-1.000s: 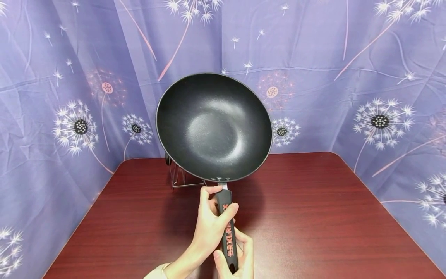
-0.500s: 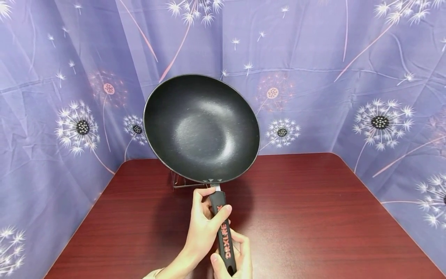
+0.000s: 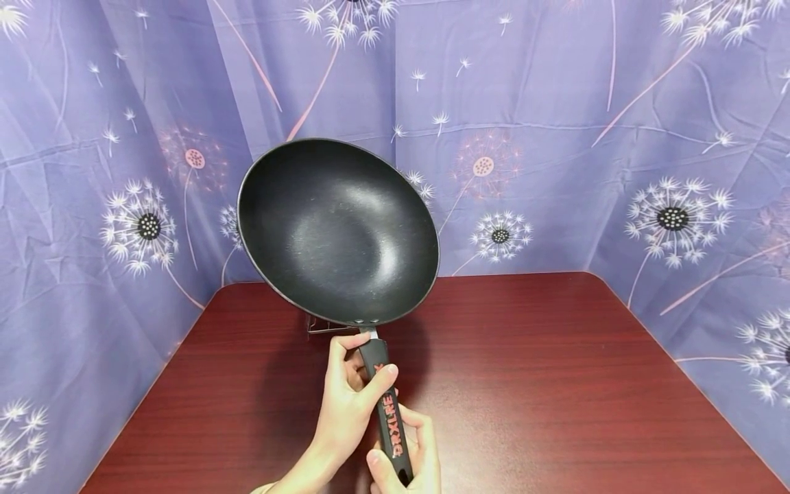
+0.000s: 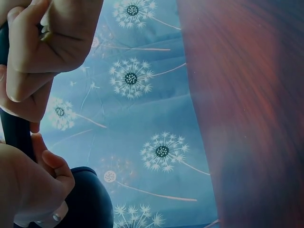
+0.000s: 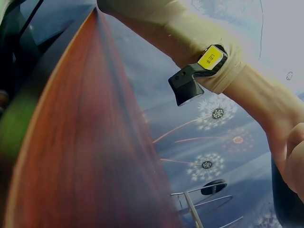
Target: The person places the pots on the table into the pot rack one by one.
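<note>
A black wok [image 3: 336, 233] with a silver rim is held up above the table, its dark inside facing me and tilted to the left. My left hand [image 3: 348, 405] grips the upper part of its black handle [image 3: 390, 422], thumb across the front and forefinger by the metal neck. Lower down, my right hand [image 3: 413, 456] holds the handle's end between thumb and fingers. Both hands also show on the handle in the left wrist view, with part of the wok [image 4: 90, 199] below. At the edge of the right wrist view is my left hand [image 5: 294, 161].
Behind the wok stands a wire rack [image 3: 321, 328], mostly hidden in the head view. The right wrist view shows the rack [image 5: 192, 209] and a round black piece [image 5: 213, 186] by it. The reddish wooden table [image 3: 555, 370] is enclosed by dandelion-print curtains [image 3: 555, 192].
The wok and both hands have moved to the left, and the wok leans further that way. The grip on the handle looks the same. More of the rack is now covered.
</note>
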`<state>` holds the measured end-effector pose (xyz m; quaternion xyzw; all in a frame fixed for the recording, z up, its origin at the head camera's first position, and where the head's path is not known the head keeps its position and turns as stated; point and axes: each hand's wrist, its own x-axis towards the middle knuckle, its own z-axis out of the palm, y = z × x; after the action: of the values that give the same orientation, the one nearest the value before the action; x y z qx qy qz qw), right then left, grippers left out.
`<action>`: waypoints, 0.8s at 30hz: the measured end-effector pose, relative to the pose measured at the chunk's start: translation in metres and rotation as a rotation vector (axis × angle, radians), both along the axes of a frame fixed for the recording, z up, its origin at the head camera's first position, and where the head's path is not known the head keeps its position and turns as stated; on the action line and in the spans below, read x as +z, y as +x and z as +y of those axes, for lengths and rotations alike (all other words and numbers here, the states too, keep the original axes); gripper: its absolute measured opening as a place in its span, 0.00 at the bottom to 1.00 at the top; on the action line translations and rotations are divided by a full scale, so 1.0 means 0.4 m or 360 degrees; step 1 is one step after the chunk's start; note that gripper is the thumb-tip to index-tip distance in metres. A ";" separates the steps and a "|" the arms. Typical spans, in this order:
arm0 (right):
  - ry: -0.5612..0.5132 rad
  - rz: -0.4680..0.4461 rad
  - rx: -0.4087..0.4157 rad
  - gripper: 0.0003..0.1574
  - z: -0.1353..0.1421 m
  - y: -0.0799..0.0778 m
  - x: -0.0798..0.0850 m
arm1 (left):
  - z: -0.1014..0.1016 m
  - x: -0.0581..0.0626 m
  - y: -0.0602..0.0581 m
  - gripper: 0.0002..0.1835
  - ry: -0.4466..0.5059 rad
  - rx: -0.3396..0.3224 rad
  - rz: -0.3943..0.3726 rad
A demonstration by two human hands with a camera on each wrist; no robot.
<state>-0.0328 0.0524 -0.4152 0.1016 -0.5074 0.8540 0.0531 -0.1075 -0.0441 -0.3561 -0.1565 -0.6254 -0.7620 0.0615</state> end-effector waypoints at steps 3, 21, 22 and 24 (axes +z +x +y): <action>-0.0012 -0.0035 0.0042 0.32 -0.003 -0.002 0.005 | -0.009 -0.001 -0.001 0.29 -0.0010 0.0012 0.0016; -0.0133 0.0108 0.0203 0.29 -0.030 -0.014 0.003 | -0.045 0.009 0.003 0.30 -0.0059 0.0163 0.0020; -0.0141 0.0105 0.0211 0.29 -0.031 -0.015 0.004 | -0.046 0.009 0.004 0.30 -0.0057 0.0169 0.0013; -0.0152 0.0076 0.0224 0.29 -0.033 -0.013 0.008 | -0.049 0.009 0.005 0.30 -0.0049 0.0183 0.0007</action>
<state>-0.0381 0.0393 -0.4121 0.1546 -0.4563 0.8763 0.0098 -0.1055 -0.0638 -0.3525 -0.1228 -0.6448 -0.7472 0.1041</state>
